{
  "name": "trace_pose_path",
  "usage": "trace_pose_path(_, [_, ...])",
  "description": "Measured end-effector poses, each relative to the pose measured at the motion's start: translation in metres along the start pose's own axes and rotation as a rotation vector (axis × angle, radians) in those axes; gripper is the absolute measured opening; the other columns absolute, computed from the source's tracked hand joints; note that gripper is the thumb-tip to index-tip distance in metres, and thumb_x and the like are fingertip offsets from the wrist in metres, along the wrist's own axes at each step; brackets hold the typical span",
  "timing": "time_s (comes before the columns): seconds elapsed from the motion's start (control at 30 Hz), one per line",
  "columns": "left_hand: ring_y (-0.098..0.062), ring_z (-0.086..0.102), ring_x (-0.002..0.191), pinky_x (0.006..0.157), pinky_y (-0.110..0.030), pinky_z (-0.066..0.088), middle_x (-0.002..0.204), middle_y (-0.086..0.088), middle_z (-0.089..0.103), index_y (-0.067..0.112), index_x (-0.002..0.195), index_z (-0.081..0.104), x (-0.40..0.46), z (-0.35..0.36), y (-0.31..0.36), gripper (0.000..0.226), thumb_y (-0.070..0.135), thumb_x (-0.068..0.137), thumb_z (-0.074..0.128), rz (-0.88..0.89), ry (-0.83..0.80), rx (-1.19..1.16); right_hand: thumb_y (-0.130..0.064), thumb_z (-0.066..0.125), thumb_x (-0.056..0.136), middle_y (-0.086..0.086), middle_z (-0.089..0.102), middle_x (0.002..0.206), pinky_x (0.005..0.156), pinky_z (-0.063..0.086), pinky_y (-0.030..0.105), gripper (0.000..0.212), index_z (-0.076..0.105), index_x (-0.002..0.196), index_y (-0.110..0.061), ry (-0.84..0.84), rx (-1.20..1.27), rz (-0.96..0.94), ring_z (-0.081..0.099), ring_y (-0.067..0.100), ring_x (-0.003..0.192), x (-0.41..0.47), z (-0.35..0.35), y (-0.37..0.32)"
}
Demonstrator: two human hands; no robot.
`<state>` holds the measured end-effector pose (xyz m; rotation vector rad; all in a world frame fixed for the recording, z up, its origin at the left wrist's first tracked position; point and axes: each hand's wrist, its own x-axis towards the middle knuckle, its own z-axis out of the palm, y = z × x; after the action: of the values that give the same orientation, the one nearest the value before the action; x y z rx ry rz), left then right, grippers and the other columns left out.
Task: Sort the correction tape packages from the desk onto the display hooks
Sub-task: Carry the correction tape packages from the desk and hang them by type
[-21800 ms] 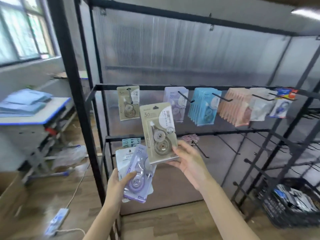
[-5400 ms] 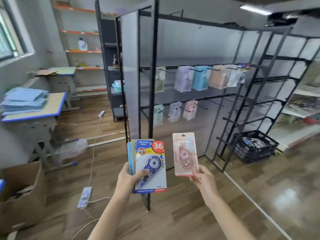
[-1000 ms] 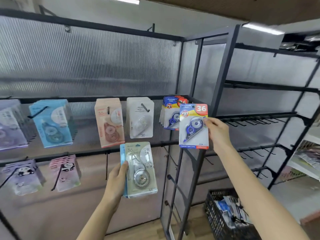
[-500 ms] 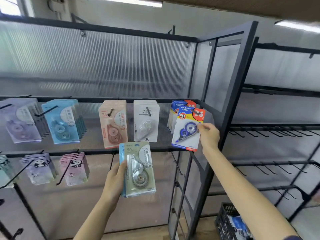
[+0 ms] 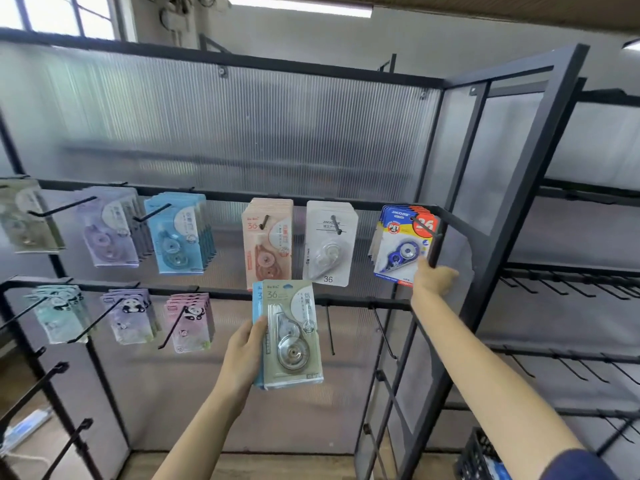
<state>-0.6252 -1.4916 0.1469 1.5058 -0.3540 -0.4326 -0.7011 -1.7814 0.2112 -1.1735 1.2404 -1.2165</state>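
A black metal display rack (image 5: 512,188) backed by ribbed translucent panels carries two rails of hooks. On the upper rail (image 5: 221,195) hang grey-green (image 5: 24,220), lilac (image 5: 110,230), blue (image 5: 176,233), peach (image 5: 268,244), white (image 5: 329,244) and blue-and-red correction tape packages (image 5: 401,244). On the lower rail (image 5: 225,293) hang mint (image 5: 59,313), lilac (image 5: 133,315) and pink panda packages (image 5: 190,320), with bare hooks (image 5: 382,327) to their right.
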Motion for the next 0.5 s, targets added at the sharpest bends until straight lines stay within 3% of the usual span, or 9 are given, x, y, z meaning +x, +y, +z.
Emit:
trace_pose_path(0.03, [-0.012,0.07,0.073,0.059,-0.023,0.053,0.09,-0.006,0.074,0.011,0.1,0.064,-0.001,-0.003,0.0,0.03,0.031,0.104,0.042,0.0,0.007,-0.005,-0.017,0.064,0.091,0.013,0.055,0.105,0.075,0.048,0.03,0.031,0.048,0.113,-0.003,-0.027,0.008,0.004,0.058,0.024,0.093,-0.007,0.002,0.01])
trace_pose_path(0.1, [-0.006,0.069,0.065,0.054,-0.019,0.051,0.083,-0.001,0.072,0.011,0.097,0.063,-0.003,-0.008,0.0,0.029,0.03,0.104,0.042,0.001,0.018,-0.013,-0.012,0.063,0.09,0.011,0.057,0.089,0.062,0.053,0.028,0.012,0.055,0.092,-0.004,-0.165,0.004,-0.005,0.056,0.023,0.075,-0.03,0.007,0.033])
trace_pose_path(0.17, [-0.004,0.068,0.063,0.052,-0.017,0.049,0.08,0.0,0.07,0.011,0.094,0.063,-0.004,-0.014,0.0,0.029,0.03,0.104,0.042,0.002,0.019,-0.011,-0.013,0.061,0.092,0.005,0.06,0.08,0.06,0.051,0.02,0.007,0.06,0.092,-0.006,-0.408,0.002,-0.017,0.055,0.015,0.065,-0.065,0.011,0.049])
trace_pose_path(0.23, [-0.006,0.068,0.066,0.054,-0.017,0.05,0.083,-0.002,0.071,0.012,0.094,0.063,-0.005,-0.022,0.001,0.03,0.031,0.104,0.042,0.004,0.017,-0.001,-0.02,0.063,0.092,0.004,0.065,0.084,0.077,0.053,0.03,0.008,0.063,0.095,-0.012,-0.66,-0.052,-0.053,0.06,0.014,0.07,-0.105,0.014,0.054])
trace_pose_path(0.3, [-0.006,0.069,0.069,0.055,-0.017,0.05,0.085,-0.003,0.072,0.013,0.094,0.064,-0.006,-0.032,0.001,0.03,0.031,0.104,0.042,0.011,0.019,0.006,-0.027,0.063,0.092,0.002,0.068,0.09,0.079,0.054,0.029,0.012,0.065,0.094,-0.015,-0.865,-0.105,-0.086,0.063,0.013,0.078,-0.14,0.018,0.053])
trace_pose_path(0.4, [-0.002,0.068,0.068,0.056,-0.015,0.048,0.084,0.001,0.072,0.015,0.094,0.065,-0.007,-0.052,0.003,0.029,0.029,0.104,0.042,0.028,0.045,0.003,-0.035,0.062,0.092,-0.005,0.072,0.094,0.078,0.051,0.02,0.023,0.068,0.098,-0.014,-1.019,-0.204,-0.153,0.066,0.009,0.09,-0.178,0.031,0.052])
trace_pose_path(0.5, [-0.005,0.07,0.076,0.064,-0.02,0.052,0.086,0.001,0.075,0.018,0.096,0.067,-0.006,-0.078,0.004,0.028,0.031,0.104,0.044,0.024,0.066,-0.008,-0.029,0.065,0.091,-0.002,0.073,0.09,0.077,0.051,0.021,0.017,0.069,0.096,-0.013,-1.076,-0.158,-0.147,0.067,0.009,0.084,-0.206,0.046,0.051])
